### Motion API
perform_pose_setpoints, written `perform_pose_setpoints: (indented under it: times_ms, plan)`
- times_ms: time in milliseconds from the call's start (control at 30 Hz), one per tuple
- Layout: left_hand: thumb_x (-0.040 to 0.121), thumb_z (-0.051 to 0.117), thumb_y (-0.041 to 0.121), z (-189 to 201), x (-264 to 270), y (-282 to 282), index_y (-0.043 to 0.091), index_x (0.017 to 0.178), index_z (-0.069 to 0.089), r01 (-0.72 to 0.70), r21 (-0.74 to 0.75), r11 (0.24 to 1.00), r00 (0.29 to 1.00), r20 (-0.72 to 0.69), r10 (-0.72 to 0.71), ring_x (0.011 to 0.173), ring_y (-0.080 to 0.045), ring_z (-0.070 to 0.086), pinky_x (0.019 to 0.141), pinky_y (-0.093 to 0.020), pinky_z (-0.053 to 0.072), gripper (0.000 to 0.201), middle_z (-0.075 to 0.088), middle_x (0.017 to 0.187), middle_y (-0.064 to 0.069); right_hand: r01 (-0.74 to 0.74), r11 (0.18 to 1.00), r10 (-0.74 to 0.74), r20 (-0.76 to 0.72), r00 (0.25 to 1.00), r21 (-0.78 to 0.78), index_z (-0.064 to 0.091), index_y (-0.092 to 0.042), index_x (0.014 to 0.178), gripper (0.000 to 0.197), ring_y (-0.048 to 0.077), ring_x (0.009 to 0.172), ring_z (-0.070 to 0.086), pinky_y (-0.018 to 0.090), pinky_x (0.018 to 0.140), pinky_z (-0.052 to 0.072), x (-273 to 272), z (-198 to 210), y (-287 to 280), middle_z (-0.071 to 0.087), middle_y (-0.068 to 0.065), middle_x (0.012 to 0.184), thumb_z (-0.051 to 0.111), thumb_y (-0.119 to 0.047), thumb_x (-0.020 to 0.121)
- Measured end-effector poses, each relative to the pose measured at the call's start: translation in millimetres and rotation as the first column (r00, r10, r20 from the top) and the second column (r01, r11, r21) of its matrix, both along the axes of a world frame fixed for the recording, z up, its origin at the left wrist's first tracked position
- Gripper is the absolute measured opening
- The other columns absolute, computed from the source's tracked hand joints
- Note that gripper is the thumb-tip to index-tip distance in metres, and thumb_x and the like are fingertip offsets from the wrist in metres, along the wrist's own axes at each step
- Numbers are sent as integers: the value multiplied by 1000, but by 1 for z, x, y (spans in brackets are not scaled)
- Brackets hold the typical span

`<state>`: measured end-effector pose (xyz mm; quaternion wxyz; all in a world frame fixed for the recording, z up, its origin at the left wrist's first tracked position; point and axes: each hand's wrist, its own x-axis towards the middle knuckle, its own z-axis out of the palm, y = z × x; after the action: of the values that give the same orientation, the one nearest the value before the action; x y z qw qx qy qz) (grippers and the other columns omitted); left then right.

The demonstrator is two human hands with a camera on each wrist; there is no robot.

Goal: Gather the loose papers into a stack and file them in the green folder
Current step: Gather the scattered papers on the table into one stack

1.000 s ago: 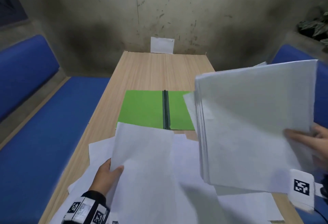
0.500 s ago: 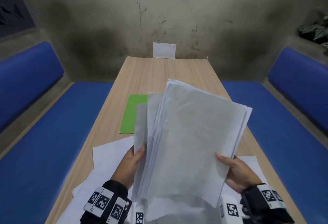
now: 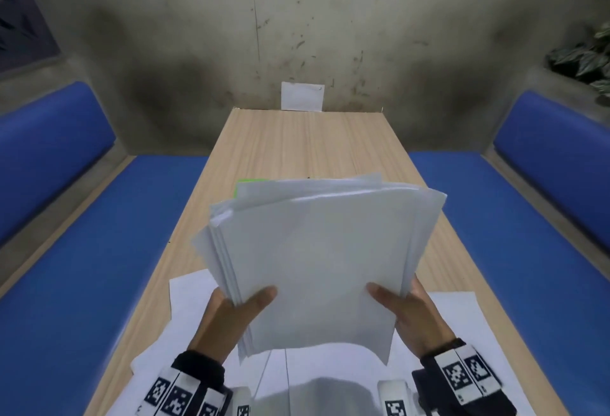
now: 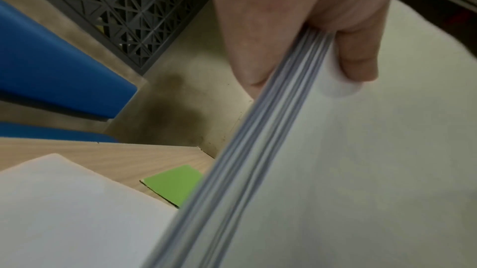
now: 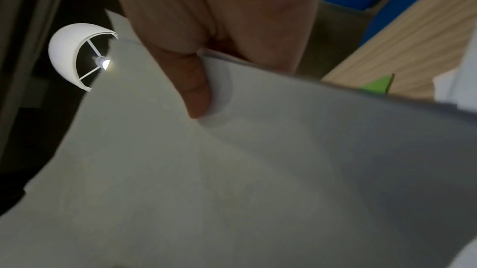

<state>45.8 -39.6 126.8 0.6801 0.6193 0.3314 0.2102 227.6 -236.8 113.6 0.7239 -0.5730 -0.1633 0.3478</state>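
A thick, uneven stack of white paper sheets [image 3: 317, 250] is held up between both hands, left hand [image 3: 231, 320] pinching its lower left edge, right hand [image 3: 409, 313] its lower right. Beyond it, the flat green folder [image 4: 173, 184] lies on the wooden counter [image 3: 307, 141]; loose white sheets [image 3: 191, 297] lie beneath the hands.

Paper stack [image 3: 317, 250] above table [image 3: 297, 145], hiding folder [image 3: 252, 181].

The head camera looks down along the bench [image 3: 307, 148]. Each wrist camera sits very close to the paper stack [image 3: 317, 257], which all three see.
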Motion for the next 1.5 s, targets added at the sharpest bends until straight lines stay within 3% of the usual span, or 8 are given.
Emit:
perform_pose_setpoints:
  times_ms: [200, 433, 633, 833, 967, 1100, 1233, 1500]
  plan:
    - [68, 80, 10, 7, -6, -4, 18, 91, 67, 48, 41, 998, 997, 62, -50, 81, -19, 71, 64, -21, 55, 27, 77, 82, 4, -14, 997, 29, 193, 981, -78, 64, -9, 112, 43, 22, 91, 71, 27, 75, 58, -6, 8, -2, 76, 7, 96, 78, -6, 71]
    - [23, 84, 64, 9, -8, 0, 17, 97, 68, -23, 99, 995, 978, 210, 1, 80, -7, 72, 67, -14, 56, 89, 78, 86, 6, 5, 1000, -2, 226, 974, -12, 67, -10, 102, 32, 15, 75, 70, 18, 63, 56, -12, 16, 2, 76, 3, 83, 79, -8, 73]
    - [73, 74, 32, 32, 7, -10, 17, 74, 62, -306, 180, 935, 916, 322, 238, 53, 4, 53, 55, -4, 43, 19, 62, 57, 21, 115, 993, -121, 208, 971, 40, 72, -13, 86, 64, 19, 90, 63, 35, 88, 47, -13, 19, 10, 70, 11, 89, 68, -70, 59]
    - [77, 66, 25, 26, 16, -9, 29, 75, 59, -434, 157, 887, 876, 303, 375, 70, -10, 55, 74, -35, 42, 9, 58, 73, 10, 257, 965, -260, 237, 936, 41, 58, -15, 56, 31, -4, 50, 51, 17, 58, 42, -15, 24, 18, 56, -15, 49, 66, -19, 86]
    - [60, 51, 80, -1, -2, 0, 37, 112, 53, -198, 185, 963, 933, 335, 128, 104, -21, 57, 90, -39, 43, 67, 60, 112, 5, 107, 992, -117, 195, 974, 64, 65, -16, 93, 58, 5, 69, 67, 16, 59, 53, -13, 6, 10, 72, -6, 77, 80, -56, 54]
    - [40, 70, 78, -38, -15, 0, 16, 122, 52, 79, 181, 980, 984, 142, -106, 105, -8, 65, 81, -18, 53, 104, 71, 110, 4, -25, 992, 45, 168, 985, -121, 69, -12, 98, 65, 16, 84, 72, 16, 63, 56, -18, -22, 2, 79, -1, 87, 87, -38, 42]
    - [34, 89, 49, -70, -15, -4, 24, 86, 67, 81, 175, 981, 976, -214, -43, 69, -20, 68, 58, -26, 54, 62, 75, 72, -3, -35, 948, 89, 156, 984, -318, 75, -16, 78, 57, 17, 83, 73, 27, 72, 59, -21, -48, 3, 79, 3, 83, 93, -45, 32]
    - [74, 77, 20, -47, -5, -13, 13, 80, 70, -4, -18, 1000, 993, -122, 1, 72, -18, 72, 75, -36, 54, 12, 77, 73, 2, 54, 950, 2, 176, 984, -308, 70, -14, 78, 16, 2, 59, 69, 12, 52, 53, -19, -32, 12, 75, -10, 61, 76, 1, 75]
